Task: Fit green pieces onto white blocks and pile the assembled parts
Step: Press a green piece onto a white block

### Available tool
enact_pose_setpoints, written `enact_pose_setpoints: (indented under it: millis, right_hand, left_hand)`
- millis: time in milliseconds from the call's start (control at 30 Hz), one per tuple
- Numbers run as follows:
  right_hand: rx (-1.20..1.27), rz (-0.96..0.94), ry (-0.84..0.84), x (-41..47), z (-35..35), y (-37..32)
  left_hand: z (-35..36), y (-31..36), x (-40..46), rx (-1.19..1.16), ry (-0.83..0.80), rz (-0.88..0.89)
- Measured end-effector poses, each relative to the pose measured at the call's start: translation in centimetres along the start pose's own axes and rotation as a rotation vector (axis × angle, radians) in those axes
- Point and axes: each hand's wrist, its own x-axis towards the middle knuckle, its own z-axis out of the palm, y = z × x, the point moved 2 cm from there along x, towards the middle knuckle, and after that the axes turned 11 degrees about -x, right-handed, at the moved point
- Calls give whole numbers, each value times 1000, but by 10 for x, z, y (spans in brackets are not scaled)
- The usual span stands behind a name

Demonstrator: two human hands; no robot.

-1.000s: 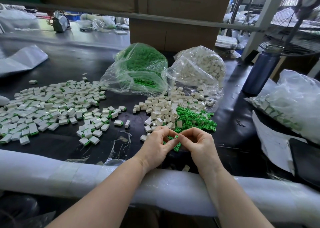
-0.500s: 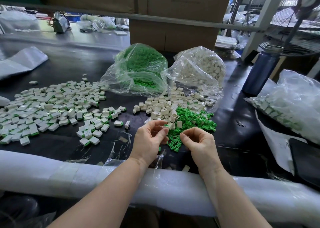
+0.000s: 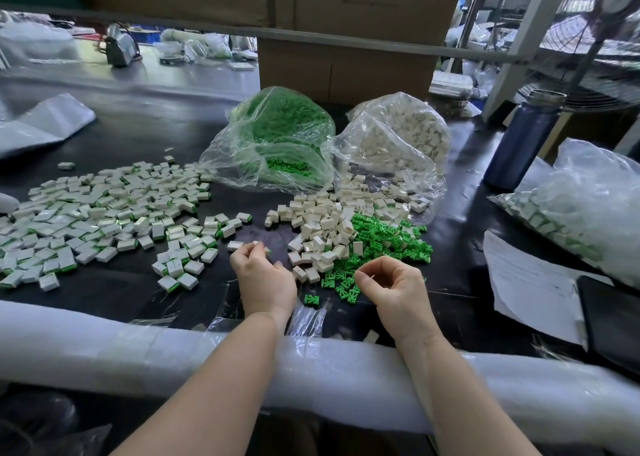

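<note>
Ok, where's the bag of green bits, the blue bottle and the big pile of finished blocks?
bag of green bits (image 3: 277, 137), head view, on its bulging middle
blue bottle (image 3: 523, 137), head view, on its body
pile of finished blocks (image 3: 93, 213), head view, on its middle

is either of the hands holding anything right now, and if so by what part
The left hand pinches a small assembled part at its fingertips, mostly hidden, so the exact part cannot be told. The right hand is loosely curled and appears to hold nothing.

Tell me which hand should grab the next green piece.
The right hand. It hangs empty beside the loose green pieces, which lie just ahead of its fingers. The left hand sits farther from them and appears to pinch an assembled part.
</note>
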Motion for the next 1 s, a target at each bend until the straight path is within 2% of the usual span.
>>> enact_pose_setpoints:
  millis: [100,200,300,433,833,1000]
  right_hand:
    - [-164,-72,-57,-2,6,-2]
    - [-426,-245,-102,-7,14,-7]
    - [-572,-398,-156,-10,20,-12]
    - [-742,-465,-247,-12,27,-14]
    - [-693,-456,-183,-12,25,-16]
    - [-655,-404,-86,-11,20,-15]
  left_hand:
    - [3,2,-2,87,-53,2]
    - [4,3,-3,142,-83,-9]
    - [4,3,-3,159,-109,-12]
    - [5,1,-3,177,-130,-11]
    - [8,-1,-5,253,-140,40]
    - [8,1,-7,299,-128,80]
